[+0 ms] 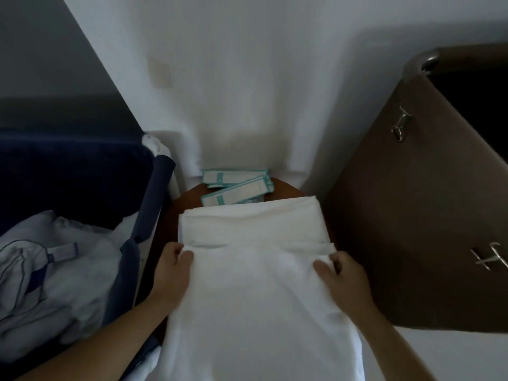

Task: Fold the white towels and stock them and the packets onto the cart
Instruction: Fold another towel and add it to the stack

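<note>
Left hand [171, 266] and right hand [341, 273] each gripped a side edge of the white cloth towel [255, 303], squeezed between a navy fabric bag [154, 204] and, seemingly, a brown cart panel [398, 229].

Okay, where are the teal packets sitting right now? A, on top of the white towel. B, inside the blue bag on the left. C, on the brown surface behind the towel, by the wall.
C: the teal packets lie on the brown surface, just beyond the far edge of the white towel.
</note>
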